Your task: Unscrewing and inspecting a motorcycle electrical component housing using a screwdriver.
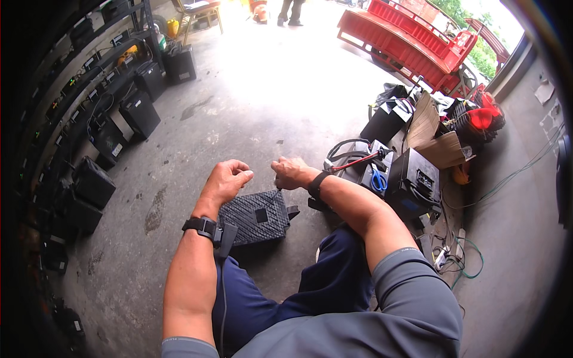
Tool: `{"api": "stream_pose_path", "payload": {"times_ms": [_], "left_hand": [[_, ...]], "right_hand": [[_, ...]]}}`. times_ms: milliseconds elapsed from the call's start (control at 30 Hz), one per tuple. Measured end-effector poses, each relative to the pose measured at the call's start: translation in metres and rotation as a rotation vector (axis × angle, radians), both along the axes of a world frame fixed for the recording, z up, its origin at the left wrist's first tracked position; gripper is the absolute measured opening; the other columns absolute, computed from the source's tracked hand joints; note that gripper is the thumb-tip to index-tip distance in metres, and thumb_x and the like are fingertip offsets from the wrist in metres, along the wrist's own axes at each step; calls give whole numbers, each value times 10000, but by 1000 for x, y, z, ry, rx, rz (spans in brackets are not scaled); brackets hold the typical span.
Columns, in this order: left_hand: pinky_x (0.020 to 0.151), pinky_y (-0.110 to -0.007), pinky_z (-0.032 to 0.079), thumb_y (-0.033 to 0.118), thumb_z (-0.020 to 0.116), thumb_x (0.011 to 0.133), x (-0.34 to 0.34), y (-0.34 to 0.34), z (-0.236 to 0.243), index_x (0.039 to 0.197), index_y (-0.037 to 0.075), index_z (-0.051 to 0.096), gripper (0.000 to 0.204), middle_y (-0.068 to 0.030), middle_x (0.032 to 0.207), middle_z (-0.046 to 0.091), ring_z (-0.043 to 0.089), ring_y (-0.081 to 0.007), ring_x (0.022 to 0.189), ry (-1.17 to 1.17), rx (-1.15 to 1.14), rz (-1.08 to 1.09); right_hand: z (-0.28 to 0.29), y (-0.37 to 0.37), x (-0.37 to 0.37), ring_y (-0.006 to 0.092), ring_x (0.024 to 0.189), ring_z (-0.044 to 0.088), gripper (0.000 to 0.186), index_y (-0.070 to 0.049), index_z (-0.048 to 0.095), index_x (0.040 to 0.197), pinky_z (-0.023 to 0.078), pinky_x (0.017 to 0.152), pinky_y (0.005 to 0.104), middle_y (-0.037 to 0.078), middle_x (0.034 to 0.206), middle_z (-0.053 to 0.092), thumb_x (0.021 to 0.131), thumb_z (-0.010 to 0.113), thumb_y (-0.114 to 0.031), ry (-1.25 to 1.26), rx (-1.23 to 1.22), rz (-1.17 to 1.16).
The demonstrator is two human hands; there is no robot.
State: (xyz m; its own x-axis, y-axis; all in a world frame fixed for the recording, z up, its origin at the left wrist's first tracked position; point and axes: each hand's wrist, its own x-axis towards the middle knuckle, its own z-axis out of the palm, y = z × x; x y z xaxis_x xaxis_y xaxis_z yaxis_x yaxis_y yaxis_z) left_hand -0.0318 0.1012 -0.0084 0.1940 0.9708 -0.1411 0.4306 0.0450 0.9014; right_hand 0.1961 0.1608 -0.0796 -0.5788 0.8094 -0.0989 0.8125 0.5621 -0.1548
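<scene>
Between my legs, a black box (245,219) with a ribbed top lies on the concrete floor. It has a small dark square in its top and a strap-like handle (292,212) on its right side. Over its far left corner is my left hand (225,181), fingers bent toward the thumb in a pinch. Across from it, my right hand (290,173) is closed above the box's far right corner. Whatever either hand holds is too small or hidden to make out. The two hands are apart.
Blue-handled scissors (379,180) and cables lie by a black battery-like case (415,182) on the right. Cardboard (431,134) and a red cargo vehicle (412,42) are beyond. Black boxes (140,113) line the shelving at left. A person (291,11) stands far off.
</scene>
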Motion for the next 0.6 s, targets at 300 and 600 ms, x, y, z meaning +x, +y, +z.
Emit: {"api": "stream_pose_path", "payload": {"times_ms": [300, 600], "left_hand": [[647, -272, 509, 185, 700, 855, -1, 1, -2, 1008, -27, 678, 262, -64, 794, 677, 624, -123, 700, -11, 0, 3], [716, -315, 527, 243, 707, 845, -2, 3, -8, 1033, -18, 693, 322, -119, 875, 704, 656, -178, 785, 26, -5, 15]], "right_hand": [[-4, 1, 4, 369, 942, 674, 272, -37, 624, 999, 535, 778, 461, 211, 918, 692, 850, 569, -258, -35, -13, 0], [-11, 2, 4, 378, 865, 682, 200, -49, 639, 926, 540, 730, 474, 199, 840, 691, 824, 561, -201, -27, -7, 15]]}}
